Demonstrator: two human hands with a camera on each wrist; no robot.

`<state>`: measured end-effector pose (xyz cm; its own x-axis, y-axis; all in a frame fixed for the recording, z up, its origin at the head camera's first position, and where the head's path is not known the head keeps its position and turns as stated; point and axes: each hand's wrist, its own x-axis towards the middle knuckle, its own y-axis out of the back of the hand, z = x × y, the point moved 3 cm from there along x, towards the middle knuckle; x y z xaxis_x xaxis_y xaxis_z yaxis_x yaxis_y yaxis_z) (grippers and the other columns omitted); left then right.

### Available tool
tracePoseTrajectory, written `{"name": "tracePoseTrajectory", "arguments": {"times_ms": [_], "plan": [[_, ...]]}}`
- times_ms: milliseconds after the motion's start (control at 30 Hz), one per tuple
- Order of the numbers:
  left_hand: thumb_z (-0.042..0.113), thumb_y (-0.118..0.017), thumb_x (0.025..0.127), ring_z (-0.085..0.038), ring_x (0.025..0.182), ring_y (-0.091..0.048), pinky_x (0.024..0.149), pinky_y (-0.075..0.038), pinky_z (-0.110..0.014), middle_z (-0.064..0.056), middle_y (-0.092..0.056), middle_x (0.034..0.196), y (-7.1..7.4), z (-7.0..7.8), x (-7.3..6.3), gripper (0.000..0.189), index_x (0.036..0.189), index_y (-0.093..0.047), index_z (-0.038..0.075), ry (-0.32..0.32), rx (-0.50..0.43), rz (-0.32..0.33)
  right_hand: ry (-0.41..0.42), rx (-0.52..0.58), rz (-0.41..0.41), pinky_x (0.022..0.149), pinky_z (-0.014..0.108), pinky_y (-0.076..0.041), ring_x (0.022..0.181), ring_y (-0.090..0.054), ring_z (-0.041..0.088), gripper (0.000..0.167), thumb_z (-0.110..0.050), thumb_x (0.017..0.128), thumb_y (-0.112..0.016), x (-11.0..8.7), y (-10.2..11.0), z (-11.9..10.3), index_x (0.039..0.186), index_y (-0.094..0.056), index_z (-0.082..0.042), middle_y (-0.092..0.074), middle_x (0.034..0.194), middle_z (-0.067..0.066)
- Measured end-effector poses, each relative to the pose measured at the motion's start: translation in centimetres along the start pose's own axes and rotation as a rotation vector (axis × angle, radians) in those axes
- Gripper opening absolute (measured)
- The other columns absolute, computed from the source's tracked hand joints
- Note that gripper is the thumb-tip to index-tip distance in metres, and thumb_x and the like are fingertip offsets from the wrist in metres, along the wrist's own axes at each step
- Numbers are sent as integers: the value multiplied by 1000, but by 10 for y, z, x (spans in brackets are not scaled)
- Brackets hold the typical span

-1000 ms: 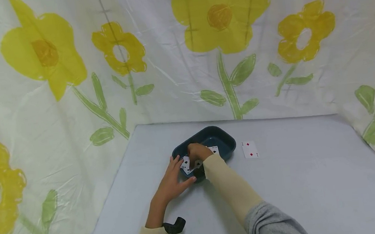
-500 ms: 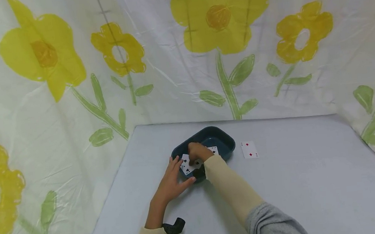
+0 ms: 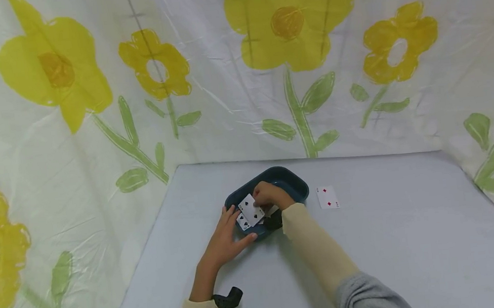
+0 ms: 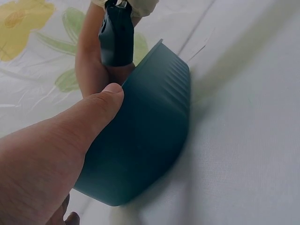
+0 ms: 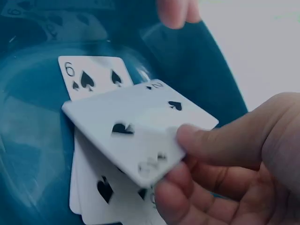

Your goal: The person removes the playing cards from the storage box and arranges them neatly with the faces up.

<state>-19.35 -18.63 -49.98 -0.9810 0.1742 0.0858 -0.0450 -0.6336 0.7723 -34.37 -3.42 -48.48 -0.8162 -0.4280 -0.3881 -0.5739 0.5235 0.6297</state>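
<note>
A dark teal plastic tub stands on the table with several playing cards inside. My right hand pinches the two of spades between thumb and fingers, tilted above the other cards. Below it, a six of spades lies partly covered on other cards. My left hand spans the tub's near left end, fingers spread. Its thumb touches the rim in the left wrist view, while the other fingers are mostly hidden there. Left fingertips also show at the top of the right wrist view.
A two of diamonds lies face up on the white table, right of the tub. Behind and at the sides hangs a flowered sheet. A black wrist camera sits on the left wrist, another on the right.
My right hand has lifted the two of spades off the cards in the tub and moved slightly right. The left hand stays in place at the tub.
</note>
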Motion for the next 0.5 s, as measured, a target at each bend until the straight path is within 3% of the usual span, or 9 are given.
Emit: {"name": "tracePoseTrajectory", "arguments": {"times_ms": [200, 500], "plan": [[62, -67, 88, -30, 153, -4, 115, -24, -57, -9, -18, 166, 0, -1, 2, 93, 155, -36, 6, 5, 2, -2, 25, 227, -2, 56, 29, -55, 62, -62, 20, 3, -2, 97, -61, -11, 9, 5, 95, -60, 1, -62, 83, 13], [63, -67, 87, -30, 153, -4, 115, -24, -58, -9, -19, 166, -1, 1, 2, 92, 154, -39, 7, 15, 19, -5, 51, 339, 30, 63, 34, -57, 72, -65, 23, 14, -5, 97, -62, -26, 34, 27, 110, -59, 2, -63, 94, 17]]}}
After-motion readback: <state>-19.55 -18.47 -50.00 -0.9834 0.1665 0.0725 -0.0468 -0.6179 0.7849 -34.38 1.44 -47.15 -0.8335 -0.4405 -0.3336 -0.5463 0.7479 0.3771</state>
